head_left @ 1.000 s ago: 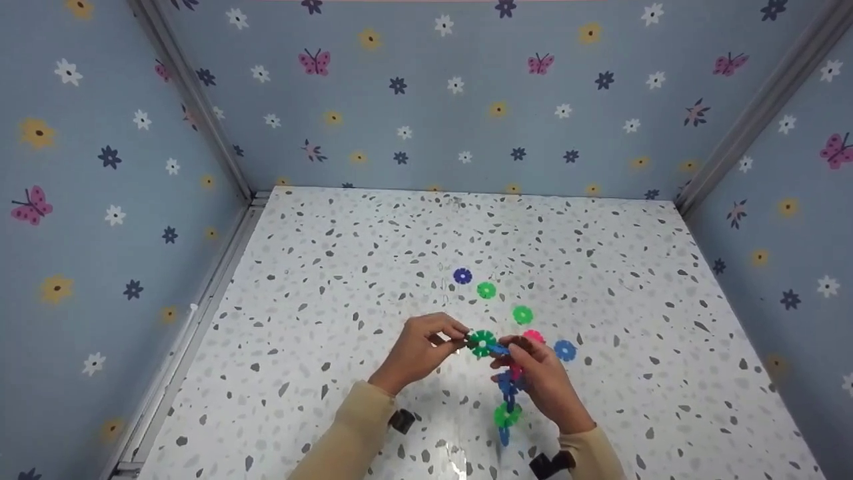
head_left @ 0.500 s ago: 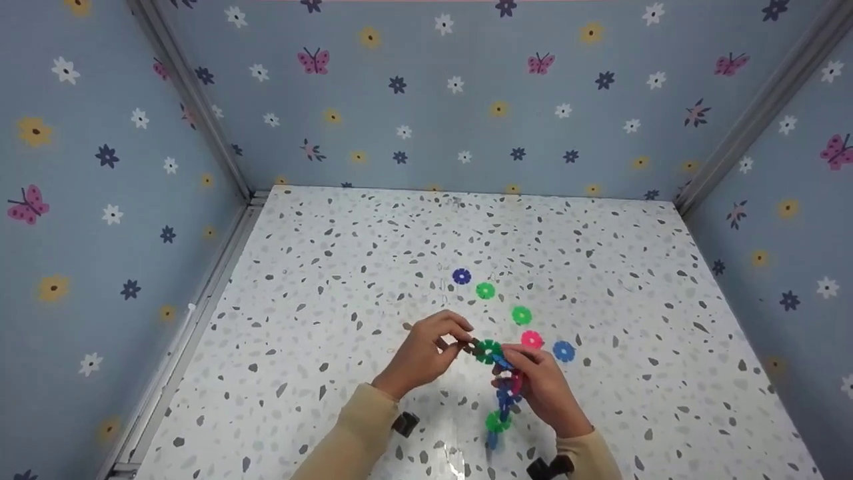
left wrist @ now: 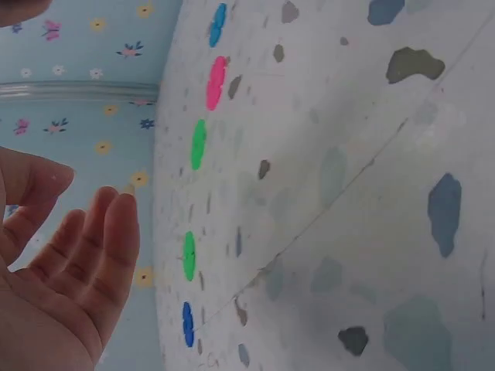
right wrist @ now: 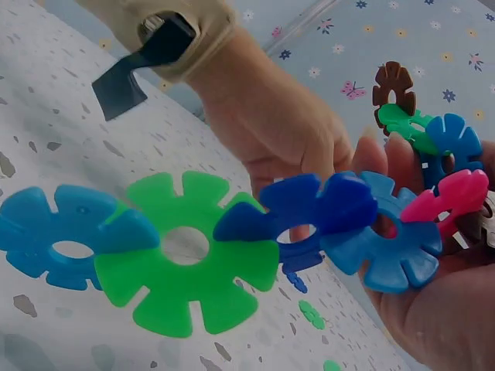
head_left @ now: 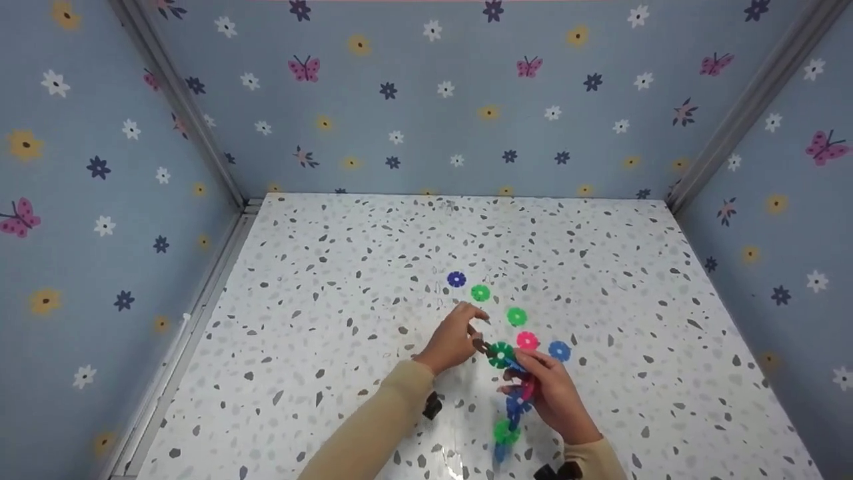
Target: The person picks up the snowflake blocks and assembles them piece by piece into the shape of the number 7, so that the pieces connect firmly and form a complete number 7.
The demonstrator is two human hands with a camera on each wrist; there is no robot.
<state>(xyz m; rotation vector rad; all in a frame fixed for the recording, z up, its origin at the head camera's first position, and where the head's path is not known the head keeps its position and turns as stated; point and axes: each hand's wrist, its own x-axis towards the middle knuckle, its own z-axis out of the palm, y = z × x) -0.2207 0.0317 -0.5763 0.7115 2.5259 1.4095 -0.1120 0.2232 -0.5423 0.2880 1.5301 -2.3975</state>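
My right hand (head_left: 550, 390) grips a chain of interlocked plastic snowflake discs. In the right wrist view, a light green disc (right wrist: 147, 286), blue discs (right wrist: 383, 255) and a pink disc (right wrist: 445, 199) run across to the palm, slotted edge to edge. Past the fingers, the chain's other end carries a dark green disc (head_left: 501, 355) and a brown disc (head_left: 481, 346). My left hand (head_left: 456, 339) is beside that brown end; in the left wrist view its fingers (left wrist: 108, 263) are loosely bent with nothing between them. Whether it touches the brown disc is hard to tell.
Loose discs lie on the speckled white table (head_left: 320, 300) beyond the hands: dark blue (head_left: 456, 279), two light green (head_left: 480, 293), pink (head_left: 527, 341) and blue (head_left: 560, 351). Flower-patterned walls (head_left: 440, 127) enclose the table at the back and sides.
My left hand has let go of the chain's brown end and shifted right, its fingers spread more. The chain still hangs from my right hand; its dark green end has moved slightly right and down.
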